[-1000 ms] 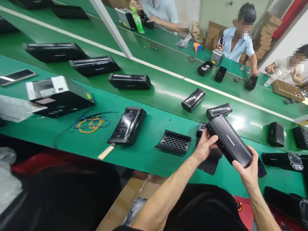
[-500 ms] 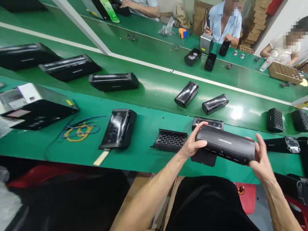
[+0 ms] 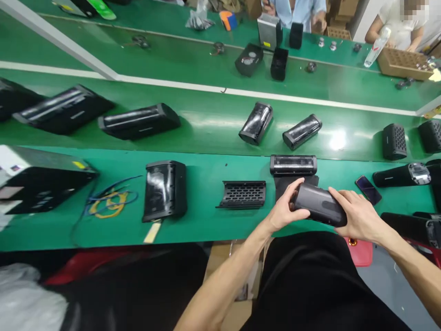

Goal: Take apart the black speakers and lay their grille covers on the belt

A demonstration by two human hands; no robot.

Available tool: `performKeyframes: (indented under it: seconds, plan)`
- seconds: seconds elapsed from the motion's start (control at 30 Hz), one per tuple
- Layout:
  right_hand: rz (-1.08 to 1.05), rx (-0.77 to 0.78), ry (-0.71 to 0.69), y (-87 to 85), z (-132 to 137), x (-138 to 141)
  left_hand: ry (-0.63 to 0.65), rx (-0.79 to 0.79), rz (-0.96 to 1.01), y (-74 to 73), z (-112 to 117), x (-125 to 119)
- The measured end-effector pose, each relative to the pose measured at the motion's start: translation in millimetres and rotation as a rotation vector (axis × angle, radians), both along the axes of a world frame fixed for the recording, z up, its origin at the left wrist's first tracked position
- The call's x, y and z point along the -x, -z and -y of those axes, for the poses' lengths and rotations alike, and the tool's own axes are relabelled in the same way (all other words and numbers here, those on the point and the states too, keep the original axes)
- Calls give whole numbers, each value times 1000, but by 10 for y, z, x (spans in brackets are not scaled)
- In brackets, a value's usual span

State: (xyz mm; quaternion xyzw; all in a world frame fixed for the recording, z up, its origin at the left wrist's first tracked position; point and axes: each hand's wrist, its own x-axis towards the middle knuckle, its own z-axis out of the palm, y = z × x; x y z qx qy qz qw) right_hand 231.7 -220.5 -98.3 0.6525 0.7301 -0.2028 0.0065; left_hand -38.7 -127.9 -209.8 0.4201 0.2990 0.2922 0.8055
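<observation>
Both my hands hold a black oblong speaker body [image 3: 319, 209] at the near edge of the green bench [image 3: 206, 220]. My left hand [image 3: 284, 209] grips its left end with thumb and fingers wrapped round it. My right hand [image 3: 356, 216] lies over its right end, fingers curled on the top. Under the speaker lies a dark flat mat [image 3: 285, 184]. Just behind it rests another black speaker part [image 3: 292, 164]. A black perforated grille [image 3: 243, 194] lies to the left of my left hand.
A larger black speaker [image 3: 164, 188] and coiled blue and yellow wires [image 3: 110, 202] lie further left. Several black speakers ride the middle belt [image 3: 206, 128]. A phone [image 3: 368, 189] and a long speaker [image 3: 401, 174] lie on the right. People work across the far bench.
I have turned the speaker from slanted to level and brought it down and nearer to me. My right hand moved from its end to its top. The view tilted downward.
</observation>
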Motion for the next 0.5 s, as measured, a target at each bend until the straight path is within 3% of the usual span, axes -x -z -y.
performKeyframes:
  seconds: [0.1,0.33,0.5]
  plan:
    - [-136,105,24,81,145,-56,12,42,-61,48,192,-4]
    - [-692,162,574,567,875,-102,-105,106,-84,205,559,177]
    - [-784,188,745,627,1024,91,-96,134,-128,299,633,156]
